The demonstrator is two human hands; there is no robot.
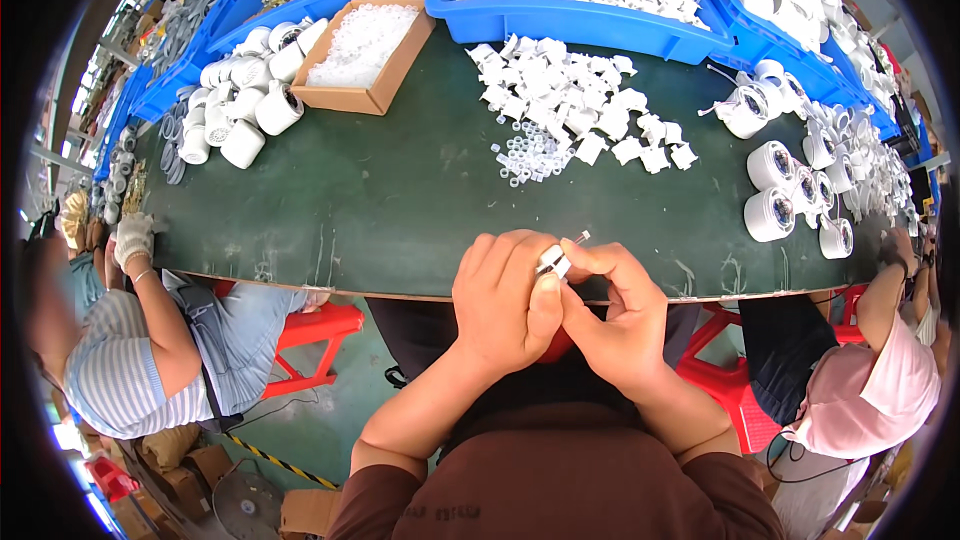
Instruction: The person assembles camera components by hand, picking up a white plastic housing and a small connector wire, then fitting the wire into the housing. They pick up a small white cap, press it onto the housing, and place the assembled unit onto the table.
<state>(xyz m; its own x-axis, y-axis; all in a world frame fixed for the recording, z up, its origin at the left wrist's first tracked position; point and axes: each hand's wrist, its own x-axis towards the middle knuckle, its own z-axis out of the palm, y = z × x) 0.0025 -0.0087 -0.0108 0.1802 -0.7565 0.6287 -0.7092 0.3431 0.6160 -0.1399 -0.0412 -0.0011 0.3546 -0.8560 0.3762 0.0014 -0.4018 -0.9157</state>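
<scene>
Just over the table's near edge, my left hand [505, 290] is closed around a small white plastic part [553, 261] with a dark piece in it. My right hand [618, 315] meets it from the right, its thumb and fingers pinched at the same part. A short thin lead with a small white connector [585, 236] sticks up beyond the fingers. Most of the part is hidden by my fingers. Farther off on the green table [400, 195] lies a heap of similar white plastic pieces [570, 90], with small clear rings [530, 155] beside it.
A cardboard box [375, 100] of translucent bits stands at the back left, near white cylindrical housings [242, 145]. Blue bins [590, 25] line the back. More white camera-like units [770, 215] stand at the right. People sit on both sides, one with a gloved hand [133, 240] on the table.
</scene>
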